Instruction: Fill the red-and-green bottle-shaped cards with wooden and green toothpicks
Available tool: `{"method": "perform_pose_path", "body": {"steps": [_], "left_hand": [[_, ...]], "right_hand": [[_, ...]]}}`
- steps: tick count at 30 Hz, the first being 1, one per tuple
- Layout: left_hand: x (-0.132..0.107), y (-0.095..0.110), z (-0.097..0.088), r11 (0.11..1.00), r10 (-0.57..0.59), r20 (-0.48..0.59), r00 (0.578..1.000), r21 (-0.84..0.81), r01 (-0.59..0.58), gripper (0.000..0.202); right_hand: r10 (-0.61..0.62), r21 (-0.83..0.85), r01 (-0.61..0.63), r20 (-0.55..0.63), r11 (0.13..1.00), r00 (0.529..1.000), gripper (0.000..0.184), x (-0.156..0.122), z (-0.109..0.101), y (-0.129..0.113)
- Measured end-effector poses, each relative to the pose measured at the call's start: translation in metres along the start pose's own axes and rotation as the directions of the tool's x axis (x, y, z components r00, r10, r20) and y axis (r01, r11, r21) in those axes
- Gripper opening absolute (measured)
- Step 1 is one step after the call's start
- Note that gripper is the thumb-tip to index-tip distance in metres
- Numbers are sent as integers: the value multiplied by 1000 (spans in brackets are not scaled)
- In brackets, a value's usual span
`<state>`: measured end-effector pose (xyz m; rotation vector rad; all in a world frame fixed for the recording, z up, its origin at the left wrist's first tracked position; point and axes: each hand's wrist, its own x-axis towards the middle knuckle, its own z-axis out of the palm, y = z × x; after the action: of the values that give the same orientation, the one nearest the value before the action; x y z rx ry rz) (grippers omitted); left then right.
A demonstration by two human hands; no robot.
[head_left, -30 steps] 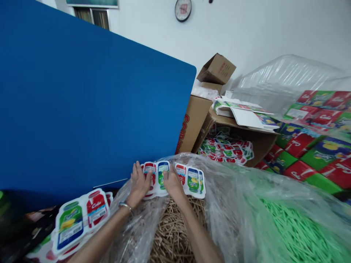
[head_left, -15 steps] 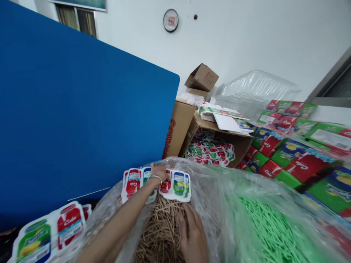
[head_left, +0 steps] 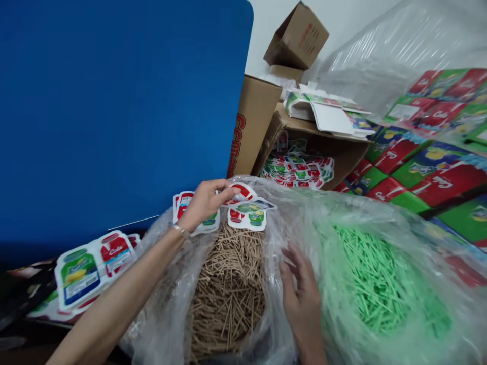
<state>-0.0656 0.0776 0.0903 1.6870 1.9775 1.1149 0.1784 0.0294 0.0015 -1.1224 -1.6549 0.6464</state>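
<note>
My left hand (head_left: pixel 205 203), a bracelet at its wrist, pinches the edge of a die-cut printed card (head_left: pixel 243 195) with red and green drink pictures. The card is bent and tilted up over another printed card (head_left: pixel 247 219). A further stack of such cards (head_left: pixel 182 203) lies partly behind my left hand. Beneath them, a clear plastic bag (head_left: pixel 274 223) holds a heap of thin brown sticks (head_left: pixel 232 284). My right hand (head_left: pixel 302 299) hovers over the bag's right side, fingers apart and slightly curled, with nothing in it.
Bright green sticks (head_left: pixel 373 284) fill a second plastic bag on the right. Larger drink-printed cards (head_left: pixel 79 276) lie at the left, below a blue panel (head_left: pixel 122 111). Behind stands an open carton (head_left: pixel 350 152) of printed pieces, beside stacked printed boxes (head_left: pixel 429 177).
The view has tipped downward. My left hand has turned and lifted the edge of a card from the right stack. My right hand has moved right, away from the brown sticks.
</note>
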Motion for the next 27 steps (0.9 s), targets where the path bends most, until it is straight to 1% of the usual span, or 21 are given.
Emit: {"method": "perform_pose_path", "body": {"steps": [2, 3, 4, 6, 7, 8, 9, 11, 12, 13, 14, 15, 16, 17, 18, 19, 21, 22, 23, 25, 27], "left_hand": [[-35, 5, -8, 994, 34, -2, 999, -108, -34, 28], [-52, 6, -10, 969, 46, 14, 999, -245, -41, 22], [-68, 6, -10, 936, 24, 10, 1000, -351, -19, 16], [-95, 2, -5, 860, -101, 8, 995, -502, 91, 12], [-106, -1, -2, 809, -170, 42, 985, -564, 164, 11], [-115, -5, 2, 753, -239, 108, 965, -607, 254, 14], [-123, -9, 5, 691, -297, 194, 935, -632, 351, 19], [-135, -17, 11, 580, -377, 370, 849, -621, 528, 25], [-139, -21, 13, 540, -405, 423, 811, -605, 585, 26], [-143, -24, 14, 511, -434, 430, 792, -606, 610, 27], [-147, -28, 14, 495, -466, 399, 790, -623, 606, 30], [-151, -31, 13, 489, -503, 340, 795, -646, 586, 32], [-154, -34, 12, 485, -545, 261, 796, -677, 554, 34], [-157, -36, 11, 479, -591, 173, 788, -711, 515, 34], [-160, -38, 9, 469, -633, 96, 768, -742, 479, 33], [-163, -40, 8, 453, -667, 42, 744, -769, 450, 32], [-168, -41, 7, 420, -710, -9, 705, -808, 413, 31], [-171, -41, 8, 411, -718, -13, 696, -815, 408, 32], [-174, -40, 8, 413, -719, -17, 695, -814, 407, 33], [-178, -38, 9, 437, -707, -21, 707, -800, 412, 32], [-181, -37, 9, 455, -695, -19, 719, -785, 419, 30]], "right_hand": [[69, 104, -69, 4, 992, 998, 49, 2, 2, -5], [100, 154, -101, 18, 983, 995, 53, 2, 4, -7], [128, 197, -134, 45, 971, 991, 54, 0, 7, -9], [192, 243, -219, 128, 945, 973, 44, -6, 14, -12], [228, 251, -266, 173, 931, 958, 35, -11, 19, -14], [262, 256, -313, 216, 915, 941, 28, -16, 24, -15], [293, 265, -358, 256, 895, 921, 25, -21, 29, -15], [330, 300, -427, 324, 853, 887, 26, -31, 37, -11], [331, 311, -453, 373, 836, 867, 28, -35, 39, -8], [323, 307, -471, 426, 827, 845, 31, -39, 40, -3], [310, 285, -477, 476, 832, 823, 36, -42, 40, 2], [291, 238, -459, 513, 856, 808, 39, -44, 39, 8], [265, 158, -406, 542, 900, 797, 41, -46, 37, 13], [236, 38, -312, 568, 949, 788, 40, -48, 35, 18], [213, -102, -190, 591, 977, 778, 37, -49, 33, 21], [202, -234, -68, 613, 970, 763, 34, -51, 33, 23], [211, -427, 122, 651, 896, 729, 28, -57, 36, 23], [219, -487, 180, 653, 854, 725, 27, -61, 39, 22], [219, -533, 225, 645, 815, 732, 29, -66, 43, 21], [191, -605, 325, 633, 727, 750, 36, -77, 52, 19], [165, -638, 389, 633, 664, 757, 36, -87, 57, 21]]}}
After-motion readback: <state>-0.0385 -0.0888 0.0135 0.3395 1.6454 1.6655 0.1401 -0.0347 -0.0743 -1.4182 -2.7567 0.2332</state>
